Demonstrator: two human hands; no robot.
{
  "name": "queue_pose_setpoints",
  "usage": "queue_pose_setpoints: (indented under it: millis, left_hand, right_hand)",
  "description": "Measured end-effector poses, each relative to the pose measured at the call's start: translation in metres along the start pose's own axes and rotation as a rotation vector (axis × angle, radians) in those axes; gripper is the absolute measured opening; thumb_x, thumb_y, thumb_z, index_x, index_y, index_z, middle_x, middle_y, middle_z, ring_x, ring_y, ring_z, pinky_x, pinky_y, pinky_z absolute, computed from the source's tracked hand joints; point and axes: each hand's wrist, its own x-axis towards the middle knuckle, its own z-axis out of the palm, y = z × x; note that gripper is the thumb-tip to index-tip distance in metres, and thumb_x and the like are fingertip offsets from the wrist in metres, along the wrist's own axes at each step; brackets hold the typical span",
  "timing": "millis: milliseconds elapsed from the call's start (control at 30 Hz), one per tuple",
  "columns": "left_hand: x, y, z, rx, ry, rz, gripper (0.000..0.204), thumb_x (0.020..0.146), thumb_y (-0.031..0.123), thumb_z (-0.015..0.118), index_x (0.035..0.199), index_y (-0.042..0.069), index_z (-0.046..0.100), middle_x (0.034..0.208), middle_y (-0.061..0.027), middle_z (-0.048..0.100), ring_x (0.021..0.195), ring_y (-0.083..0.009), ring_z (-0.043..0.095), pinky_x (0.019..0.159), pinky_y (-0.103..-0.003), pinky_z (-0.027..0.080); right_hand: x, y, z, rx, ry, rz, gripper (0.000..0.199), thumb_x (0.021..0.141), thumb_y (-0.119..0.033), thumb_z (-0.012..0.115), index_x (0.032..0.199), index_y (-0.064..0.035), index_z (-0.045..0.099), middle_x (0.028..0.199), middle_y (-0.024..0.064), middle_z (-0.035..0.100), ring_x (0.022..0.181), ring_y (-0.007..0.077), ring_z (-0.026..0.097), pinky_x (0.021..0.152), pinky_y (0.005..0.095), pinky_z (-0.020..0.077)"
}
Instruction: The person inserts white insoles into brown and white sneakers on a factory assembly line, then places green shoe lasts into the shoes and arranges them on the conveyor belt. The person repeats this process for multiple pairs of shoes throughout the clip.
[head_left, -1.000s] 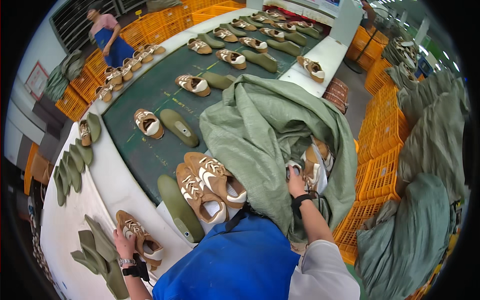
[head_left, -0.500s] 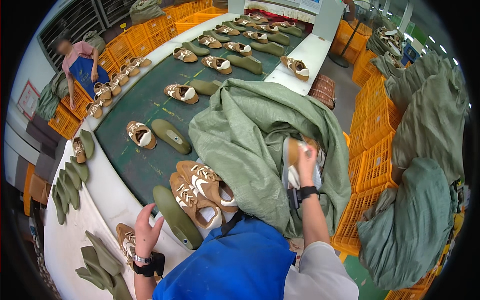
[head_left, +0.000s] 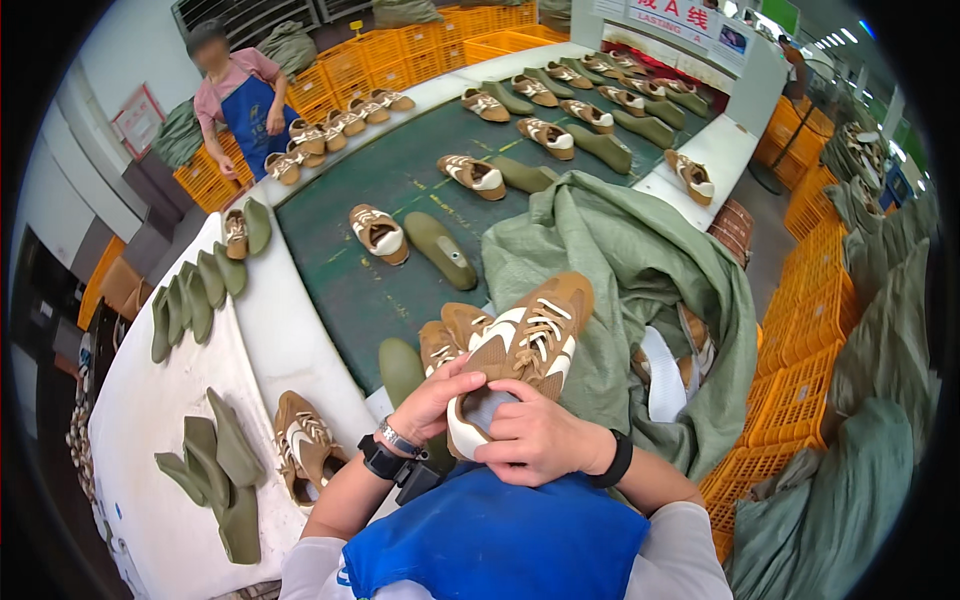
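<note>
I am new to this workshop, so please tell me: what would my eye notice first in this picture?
First, the brown and white shoe held up in the centre by both hands, the left hand and right hand gripping its heel end. Next, the big green cloth sack lying open just right of it. Behind, a dark green belt carries more shoes and green foot forms.

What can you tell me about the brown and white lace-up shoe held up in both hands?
The brown and white lace-up shoe looks like suede with white side panels, a white heel and cream laces. It is raised above the green conveyor belt, toe pointing up and away, heel opening toward the person. The left hand grips its heel rim from the left, and the right hand cups the heel from below.
</note>
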Motion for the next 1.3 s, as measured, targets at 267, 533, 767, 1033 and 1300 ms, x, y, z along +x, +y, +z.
queue_pose_setpoints:
  millis: [267, 533, 767, 1033, 1300]
  left_hand:
    - [-0.038, 0.012, -0.023, -0.076, 0.381, 0.309, 0.055, 0.087, 0.013, 0.065, 0.135, 0.000, 0.041, 0.125, -0.0096, 0.056, 0.109, -0.0167, 0.057, 0.093, -0.031, 0.047]
    - [-0.245, 0.013, -0.143, -0.026, 0.951, 0.590, 0.040, 0.089, 0.019, 0.060, 0.123, 0.001, 0.052, 0.114, -0.0111, 0.062, 0.101, -0.0213, 0.062, 0.089, -0.035, 0.051]
    - [-0.372, -0.088, -0.224, -0.019, 1.358, 0.263, 0.029, 0.087, 0.020, 0.061, 0.109, 0.001, 0.065, 0.108, -0.0083, 0.066, 0.095, -0.0205, 0.064, 0.084, -0.035, 0.051]
    - [-0.386, -0.121, -0.276, 0.798, 1.678, -0.319, 0.026, 0.083, 0.011, 0.053, 0.102, -0.001, 0.067, 0.095, -0.0227, 0.067, 0.088, -0.0320, 0.066, 0.078, -0.038, 0.049]
    - [-0.247, -0.008, -0.181, 1.171, 1.533, 0.430, 0.040, 0.084, 0.007, 0.058, 0.123, 0.002, 0.055, 0.111, -0.0154, 0.064, 0.103, -0.0279, 0.061, 0.089, -0.037, 0.046]
  right_hand:
    - [-0.052, 0.044, -0.002, 0.111, 0.681, 0.801, 0.010, 0.086, -0.001, 0.058, 0.095, 0.0015, 0.062, 0.090, 0.0086, 0.062, 0.084, 0.0158, 0.060, 0.077, 0.0259, 0.0473]
    - [-0.272, 0.141, -0.048, -0.275, 0.725, 1.153, 0.024, 0.090, -0.004, 0.054, 0.113, 0.0007, 0.057, 0.102, 0.0079, 0.061, 0.089, 0.0166, 0.059, 0.082, 0.0280, 0.0469]
    - [-0.395, 0.174, -0.046, -0.587, 0.194, 1.605, 0.078, 0.073, -0.026, 0.073, 0.139, -0.0102, 0.036, 0.132, 0.0260, 0.043, 0.121, 0.0404, 0.045, 0.099, 0.0450, 0.0392]
    - [-0.341, 0.169, -0.057, -0.546, 0.042, 1.691, 0.085, 0.069, -0.015, 0.070, 0.144, -0.0169, 0.029, 0.125, 0.0271, 0.049, 0.119, 0.0407, 0.046, 0.097, 0.0445, 0.0409]
    - [-0.153, 0.080, -0.106, -0.662, 0.626, 0.971, 0.077, 0.072, 0.000, 0.061, 0.142, -0.0052, 0.032, 0.139, 0.0163, 0.042, 0.129, 0.0282, 0.041, 0.106, 0.0369, 0.0316]
